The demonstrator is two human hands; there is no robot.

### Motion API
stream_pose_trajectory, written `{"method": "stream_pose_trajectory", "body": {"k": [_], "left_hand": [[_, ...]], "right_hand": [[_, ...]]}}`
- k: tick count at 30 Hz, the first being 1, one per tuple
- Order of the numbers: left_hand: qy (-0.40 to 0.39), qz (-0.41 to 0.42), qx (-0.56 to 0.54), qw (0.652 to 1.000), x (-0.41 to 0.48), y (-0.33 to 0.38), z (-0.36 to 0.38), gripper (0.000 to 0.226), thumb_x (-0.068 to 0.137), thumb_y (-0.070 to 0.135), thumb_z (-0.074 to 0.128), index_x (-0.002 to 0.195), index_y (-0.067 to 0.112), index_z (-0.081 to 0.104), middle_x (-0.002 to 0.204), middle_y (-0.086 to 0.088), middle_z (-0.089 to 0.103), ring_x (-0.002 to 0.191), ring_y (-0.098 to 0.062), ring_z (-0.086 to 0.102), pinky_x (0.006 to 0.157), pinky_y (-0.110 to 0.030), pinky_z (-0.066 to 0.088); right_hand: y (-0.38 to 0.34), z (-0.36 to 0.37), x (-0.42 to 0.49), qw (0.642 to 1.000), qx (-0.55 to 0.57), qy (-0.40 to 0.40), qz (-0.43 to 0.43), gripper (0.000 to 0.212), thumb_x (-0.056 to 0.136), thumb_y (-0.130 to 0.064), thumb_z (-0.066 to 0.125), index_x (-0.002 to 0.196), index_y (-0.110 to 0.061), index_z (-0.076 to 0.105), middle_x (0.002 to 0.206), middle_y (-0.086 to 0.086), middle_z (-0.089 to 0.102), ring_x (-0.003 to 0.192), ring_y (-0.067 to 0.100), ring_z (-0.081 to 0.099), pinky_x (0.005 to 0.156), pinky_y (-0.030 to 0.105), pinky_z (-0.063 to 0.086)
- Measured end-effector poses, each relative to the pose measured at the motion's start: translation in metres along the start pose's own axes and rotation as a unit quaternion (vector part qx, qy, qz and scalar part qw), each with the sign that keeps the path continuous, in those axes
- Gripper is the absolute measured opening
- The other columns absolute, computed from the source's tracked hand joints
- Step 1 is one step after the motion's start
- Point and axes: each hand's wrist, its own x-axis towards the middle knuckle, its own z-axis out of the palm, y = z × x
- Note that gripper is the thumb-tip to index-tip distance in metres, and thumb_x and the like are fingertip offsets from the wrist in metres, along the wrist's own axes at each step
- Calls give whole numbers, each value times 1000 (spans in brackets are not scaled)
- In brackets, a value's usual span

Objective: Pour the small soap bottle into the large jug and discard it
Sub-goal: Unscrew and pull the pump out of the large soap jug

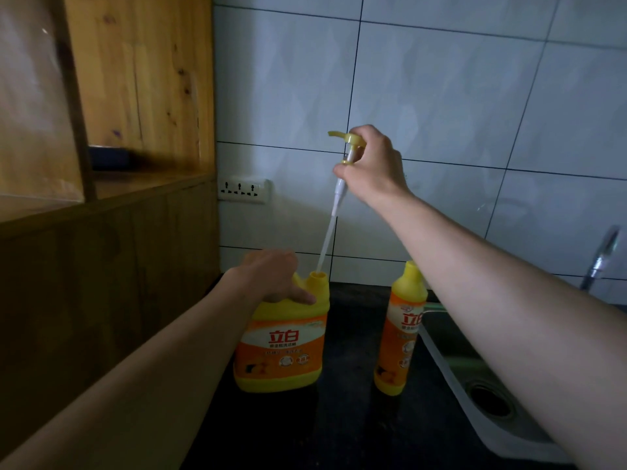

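A large yellow-orange soap jug (pixel 283 344) stands on the dark counter (pixel 339 429) with its neck uncapped. My left hand (pixel 271 278) grips the jug's handle at the top. My right hand (pixel 368 164) holds the yellow pump head (pixel 349 144) lifted high above the jug. The pump's long white tube (pixel 327 232) hangs down, its tip just above the jug's mouth. The small soap bottle (pixel 402 334) stands upright to the right of the jug, capped, partly behind my right forearm.
A wooden cabinet (pixel 112 164) rises at the left. A wall socket (pixel 242 189) sits on the tiled wall behind the jug. A sink (pixel 488 401) with a drain lies at the right, a tap (pixel 602 256) above it.
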Motion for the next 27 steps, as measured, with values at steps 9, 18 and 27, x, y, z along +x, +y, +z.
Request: {"method": "stream_pose_trajectory", "body": {"k": [9, 18, 27], "left_hand": [[1, -2, -10, 1000, 1, 0, 0, 61, 72, 69, 61, 102, 17, 48, 93, 2, 52, 82, -17, 51, 70, -32, 39], [0, -8, 6, 1000, 1, 1, 0, 63, 71, 71, 60, 102, 16, 51, 91, 2, 54, 80, -17, 53, 70, -31, 40], [-11, -11, -1, 1000, 1, 0, -1, 64, 72, 70, 60, 103, 16, 48, 93, 1, 53, 83, -19, 52, 72, -32, 40]], "right_hand": [[6, 14, -13, 999, -7, -35, -9, 52, 78, -11, 65, 127, -21, 53, 109, 4, 66, 103, 26, 60, 80, 27, 47], [10, -9, 3, 998, 0, 63, 5, 48, 81, -11, 62, 127, -17, 51, 114, 7, 65, 106, 29, 59, 81, 28, 43], [-1, -17, 11, 993, 23, 112, 7, 45, 80, -8, 57, 123, -16, 53, 111, 5, 66, 105, 29, 58, 78, 28, 41]]}}
